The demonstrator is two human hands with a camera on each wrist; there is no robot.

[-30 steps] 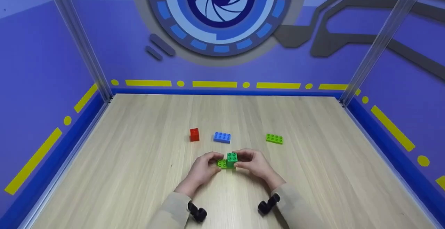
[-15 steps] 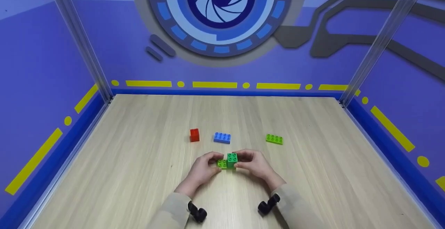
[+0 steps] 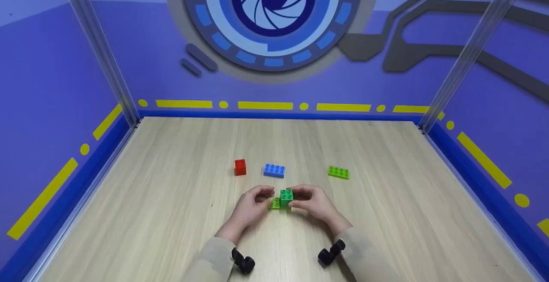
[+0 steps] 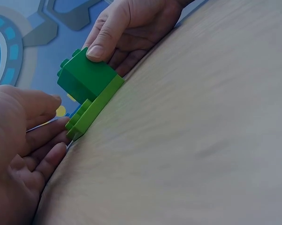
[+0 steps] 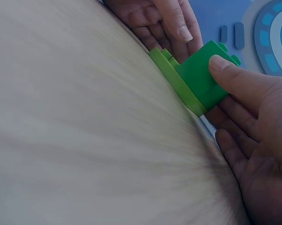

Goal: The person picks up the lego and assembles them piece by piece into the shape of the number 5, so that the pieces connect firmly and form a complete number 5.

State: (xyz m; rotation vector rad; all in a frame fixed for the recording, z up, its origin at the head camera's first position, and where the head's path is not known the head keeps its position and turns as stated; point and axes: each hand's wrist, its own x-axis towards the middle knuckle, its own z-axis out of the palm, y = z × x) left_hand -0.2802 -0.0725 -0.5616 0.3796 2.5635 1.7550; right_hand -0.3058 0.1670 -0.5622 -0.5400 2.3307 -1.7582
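A green 2x2 building brick stands on the right half of a light-green flat brick, which lies on the table. My right hand pinches the green brick; its thumb presses on the near face, while the other fingers reach behind. Around the left end of the flat brick is my left hand. In the left wrist view, its thumb is lifted clear of the flat brick, with fingers spread loosely at the brick's end. Whether those fingers touch it is hard to tell.
Farther back on the wooden table lie a red brick, a blue 2x4 brick and another light-green flat brick. Blue printed walls enclose the back and both sides.
My left thumb has come off the flat brick's near side and moved slightly up, loosening that hand. The right hand still holds the green brick in place.
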